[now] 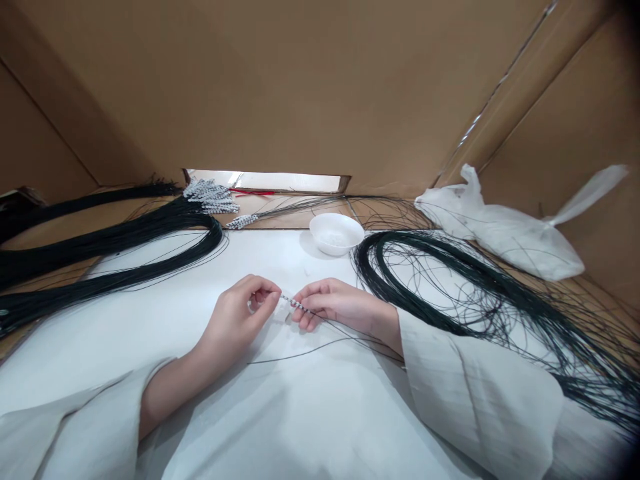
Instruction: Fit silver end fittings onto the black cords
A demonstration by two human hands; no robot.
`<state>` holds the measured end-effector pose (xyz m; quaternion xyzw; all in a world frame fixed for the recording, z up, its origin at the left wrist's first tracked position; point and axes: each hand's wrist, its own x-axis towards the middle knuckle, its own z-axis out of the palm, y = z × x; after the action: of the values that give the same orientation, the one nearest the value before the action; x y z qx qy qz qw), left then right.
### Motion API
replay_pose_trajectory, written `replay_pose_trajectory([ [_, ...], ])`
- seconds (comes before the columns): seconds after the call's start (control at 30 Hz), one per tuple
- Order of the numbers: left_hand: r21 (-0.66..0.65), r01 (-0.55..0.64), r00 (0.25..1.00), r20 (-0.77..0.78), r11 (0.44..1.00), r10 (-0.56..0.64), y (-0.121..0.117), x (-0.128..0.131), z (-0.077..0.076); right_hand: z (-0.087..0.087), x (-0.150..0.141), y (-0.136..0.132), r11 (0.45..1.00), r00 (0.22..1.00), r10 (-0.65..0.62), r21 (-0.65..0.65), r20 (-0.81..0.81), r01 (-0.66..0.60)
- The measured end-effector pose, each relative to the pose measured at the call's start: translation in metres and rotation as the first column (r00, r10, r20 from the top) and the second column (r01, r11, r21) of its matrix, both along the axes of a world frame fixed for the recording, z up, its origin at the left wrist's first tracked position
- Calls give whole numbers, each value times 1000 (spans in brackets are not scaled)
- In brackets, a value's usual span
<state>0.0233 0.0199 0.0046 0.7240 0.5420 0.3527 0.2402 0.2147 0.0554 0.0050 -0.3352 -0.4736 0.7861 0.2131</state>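
Between my two hands runs a thin dark cord (pixel 340 325) carrying a short row of black and white beads (pixel 300 306). The thumb and forefinger of my left hand (pixel 245 308) pinch the left end of the beaded part. My right hand (pixel 333 303) grips it at the other side, fingers curled under the beads. From there the cord trails right along my wrist, and a loose length of it curves over the white surface below. A white bowl (pixel 336 233) stands just beyond my right hand; its contents are too pale to make out.
Bundles of dark cord (pixel 125 267) lie at the left, one ending in black and white tips (pixel 207 193). Another looped bundle (pixel 430 243) stretches along the right. White plastic bags (pixel 520 230) sit at the back right. A cardboard wall (pixel 300 87) with a slot closes the back.
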Motion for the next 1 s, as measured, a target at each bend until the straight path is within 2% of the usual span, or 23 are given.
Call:
replay_pose_trajectory([
  [0.63,32,15,1000,-10,999,-14,1,-1,-1,5,-1,-2,999,998,-37,11,41,36],
  [1.0,64,39,999,-38,997,-37,0,-2,-1,-1,1,-1,999,1000,-15,36,-16,16],
])
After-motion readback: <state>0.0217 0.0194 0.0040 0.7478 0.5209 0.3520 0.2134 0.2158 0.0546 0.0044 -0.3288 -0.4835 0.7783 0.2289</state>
